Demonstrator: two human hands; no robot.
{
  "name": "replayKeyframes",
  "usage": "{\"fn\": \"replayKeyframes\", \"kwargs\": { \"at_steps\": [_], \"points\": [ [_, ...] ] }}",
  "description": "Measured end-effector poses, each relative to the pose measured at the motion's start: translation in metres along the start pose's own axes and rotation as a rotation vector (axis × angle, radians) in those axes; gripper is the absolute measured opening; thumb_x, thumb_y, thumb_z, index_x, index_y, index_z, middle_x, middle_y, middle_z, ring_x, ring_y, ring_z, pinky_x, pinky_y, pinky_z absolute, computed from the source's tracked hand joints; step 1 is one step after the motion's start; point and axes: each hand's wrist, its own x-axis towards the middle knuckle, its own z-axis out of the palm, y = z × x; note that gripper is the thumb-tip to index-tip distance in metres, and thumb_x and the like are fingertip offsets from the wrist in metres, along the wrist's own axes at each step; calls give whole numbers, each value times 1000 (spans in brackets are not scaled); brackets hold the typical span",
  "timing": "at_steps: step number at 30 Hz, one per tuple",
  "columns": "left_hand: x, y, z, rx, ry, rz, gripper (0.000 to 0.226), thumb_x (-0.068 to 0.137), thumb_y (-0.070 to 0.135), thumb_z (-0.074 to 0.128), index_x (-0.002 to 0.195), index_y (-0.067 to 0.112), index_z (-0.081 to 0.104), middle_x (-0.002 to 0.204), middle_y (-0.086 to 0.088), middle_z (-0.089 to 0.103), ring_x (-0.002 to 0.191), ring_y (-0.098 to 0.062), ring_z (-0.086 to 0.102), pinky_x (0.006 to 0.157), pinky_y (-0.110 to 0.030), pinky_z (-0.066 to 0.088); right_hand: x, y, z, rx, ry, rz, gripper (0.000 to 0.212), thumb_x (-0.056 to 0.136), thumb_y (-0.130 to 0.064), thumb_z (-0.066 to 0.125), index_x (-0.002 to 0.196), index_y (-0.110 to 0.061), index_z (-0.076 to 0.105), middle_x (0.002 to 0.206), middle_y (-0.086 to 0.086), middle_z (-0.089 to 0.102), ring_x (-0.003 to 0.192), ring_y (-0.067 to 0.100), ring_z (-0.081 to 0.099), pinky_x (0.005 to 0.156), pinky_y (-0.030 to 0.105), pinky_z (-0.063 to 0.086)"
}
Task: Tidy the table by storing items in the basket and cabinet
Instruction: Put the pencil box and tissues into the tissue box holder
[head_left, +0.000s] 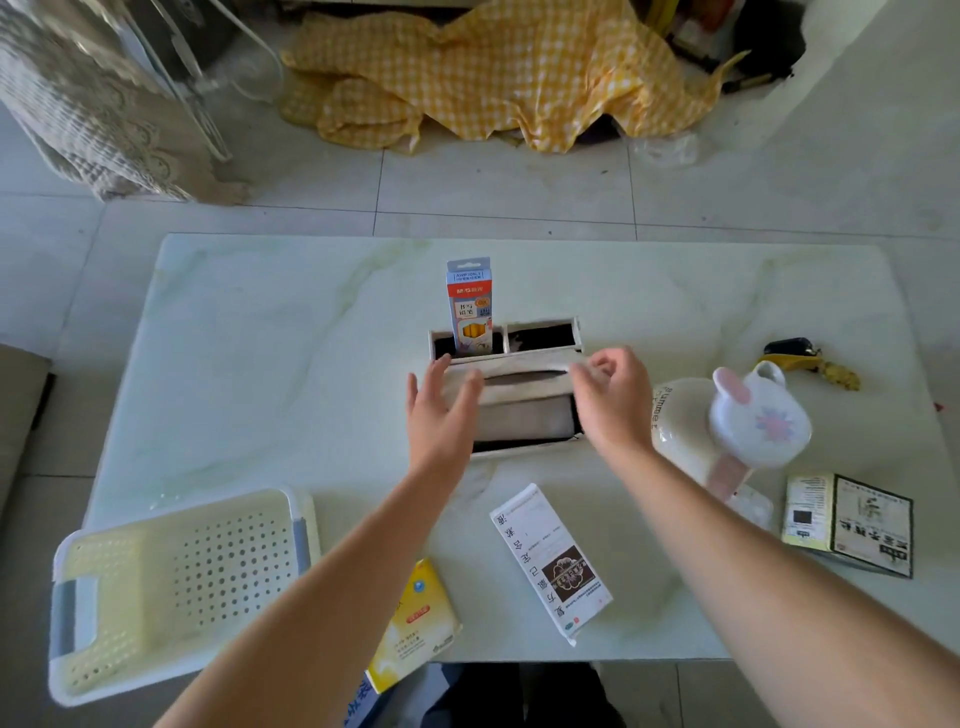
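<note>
A white desktop organizer box (524, 415) sits mid-table, with a pencil pack (469, 306) standing upright in its rear left compartment. My left hand (441, 410) hovers open at the box's left side. My right hand (610, 395) is at its right side, fingers loosely curled, empty. A pale yellow perforated basket (130, 623) lies at the front left corner, empty. A long white medicine box (550, 564) and a yellow tissue pack (415, 623) lie near the front edge.
At the right stand a white rabbit-shaped fan (756, 421), a cream round object (680, 421), a black-and-white booklet box (852, 525) and a key with yellow charm (810, 361). Yellow checked cloth (498, 78) lies on the floor beyond the marble table (260, 338).
</note>
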Motion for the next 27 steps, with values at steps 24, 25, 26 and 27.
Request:
{"fn": "replayKeyframes", "kwargs": {
  "at_steps": [24, 25, 26, 27],
  "points": [
    [-8, -61, 16, -10, -90, -147, 105, 73, 13, 75, 148, 43, 8, 153, 6, 32, 131, -21, 46, 108, -40, 41, -9, 49, 14, -396, -297, -145, 70, 84, -28, 69, 143, -19, 31, 136, 13, 40, 125, 30, 45, 95, 41, 44],
    [-6, -60, 18, -22, -81, -170, 106, 72, 13, 75, 148, 44, 8, 152, 4, 33, 131, -22, 46, 107, -42, 41, -8, 48, 14, -410, -296, -136, 70, 85, -29, 68, 143, -21, 30, 136, 12, 40, 124, 30, 46, 92, 41, 46],
    [-5, -59, 19, -24, -72, -181, 106, 72, 13, 76, 148, 43, 8, 152, 2, 33, 133, -22, 44, 108, -42, 40, -7, 47, 15, -419, -300, -124, 70, 85, -30, 68, 143, -22, 30, 135, 12, 40, 123, 30, 47, 89, 42, 47],
    [-3, -59, 20, -11, -67, -181, 107, 72, 14, 76, 149, 41, 7, 153, 1, 32, 134, -22, 42, 109, -43, 39, -6, 46, 15, -428, -308, -113, 70, 85, -30, 68, 143, -23, 29, 134, 12, 40, 122, 31, 48, 87, 42, 48]
  ]
}}
